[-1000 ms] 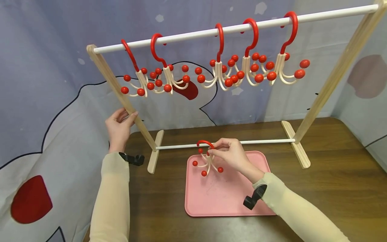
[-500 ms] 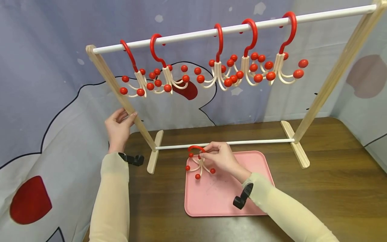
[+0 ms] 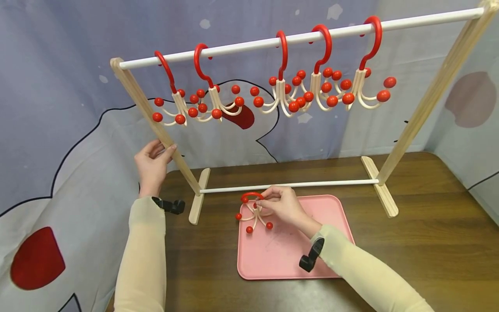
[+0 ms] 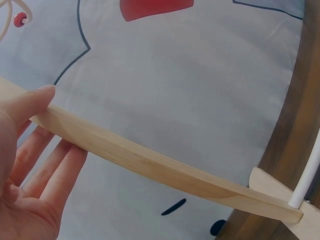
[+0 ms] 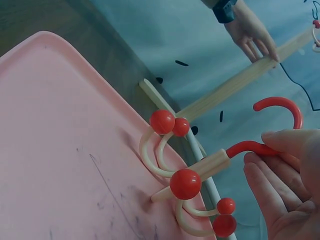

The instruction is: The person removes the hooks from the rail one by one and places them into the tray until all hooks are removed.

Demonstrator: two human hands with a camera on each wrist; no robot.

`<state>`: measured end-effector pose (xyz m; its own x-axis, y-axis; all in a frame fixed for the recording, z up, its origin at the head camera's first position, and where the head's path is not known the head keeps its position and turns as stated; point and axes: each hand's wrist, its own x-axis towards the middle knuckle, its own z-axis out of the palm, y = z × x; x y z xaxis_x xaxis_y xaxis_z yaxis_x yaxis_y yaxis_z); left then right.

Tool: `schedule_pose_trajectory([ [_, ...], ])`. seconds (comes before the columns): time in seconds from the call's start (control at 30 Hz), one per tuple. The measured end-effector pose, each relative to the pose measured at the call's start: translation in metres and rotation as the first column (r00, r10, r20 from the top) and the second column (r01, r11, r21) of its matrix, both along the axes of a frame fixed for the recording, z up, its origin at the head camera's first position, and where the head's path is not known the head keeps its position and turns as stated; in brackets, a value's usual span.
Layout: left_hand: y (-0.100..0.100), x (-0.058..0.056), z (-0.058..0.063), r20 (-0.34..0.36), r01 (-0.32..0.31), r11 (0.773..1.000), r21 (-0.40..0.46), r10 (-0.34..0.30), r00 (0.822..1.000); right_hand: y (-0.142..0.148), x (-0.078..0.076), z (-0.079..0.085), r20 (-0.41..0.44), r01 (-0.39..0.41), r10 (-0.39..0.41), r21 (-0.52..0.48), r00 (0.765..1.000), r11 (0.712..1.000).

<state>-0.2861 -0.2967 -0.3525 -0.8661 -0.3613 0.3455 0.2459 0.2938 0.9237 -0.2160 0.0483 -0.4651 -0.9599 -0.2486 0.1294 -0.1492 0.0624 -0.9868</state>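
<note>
My right hand [image 3: 284, 206] pinches the red hook of a multi-arm hanger [image 3: 256, 212] between thumb and fingers. The hanger has cream arms tipped with red balls and is at the far left corner of a pink tray [image 3: 296, 260]. In the right wrist view its lower tip is close to the tray; whether they touch I cannot tell. My left hand [image 3: 153, 164] grips the left wooden post [image 3: 165, 136] of a rack, thumb on one side and fingers on the other, as the left wrist view shows. Several similar hangers [image 3: 280, 93] hang from the white top bar [image 3: 249, 45].
The rack's right post [image 3: 429, 99] rises from a wooden foot [image 3: 380, 186]. Behind the tray runs a white lower bar [image 3: 331, 183]. A patterned curtain [image 3: 218, 143] stands behind the wooden table [image 3: 429, 242].
My right hand has moved left and slightly toward me with the hanger, which has come lower over the tray's left edge. The left hand has kept its grip on the post.
</note>
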Motion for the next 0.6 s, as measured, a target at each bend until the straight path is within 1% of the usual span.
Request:
schedule_pose_trajectory([
  [0.17, 0.0, 0.0, 0.0, 0.011, 0.002, 1.0, -0.007, -0.001, 1.0, 0.003, 0.0, 0.0, 0.003, 0.029, -0.029, 0.046, 1.0, 0.999],
  [0.27, 0.003, 0.004, 0.004, 0.017, 0.001, 1.0, -0.008, -0.001, 1.0, 0.006, 0.002, 0.0, 0.0, 0.025, -0.025, 0.058, 1.0, 0.998],
  [0.47, 0.012, 0.016, 0.016, 0.004, 0.005, 1.0, -0.011, -0.005, 1.0, 0.02, 0.006, 0.002, -0.014, -0.017, 0.017, 0.041, 1.0, 0.999],
  [0.6, 0.013, 0.019, 0.018, 0.002, 0.006, 1.0, -0.01, -0.006, 1.0, 0.034, 0.007, 0.004, -0.028, -0.025, 0.026, 0.041, 0.999, 0.999],
])
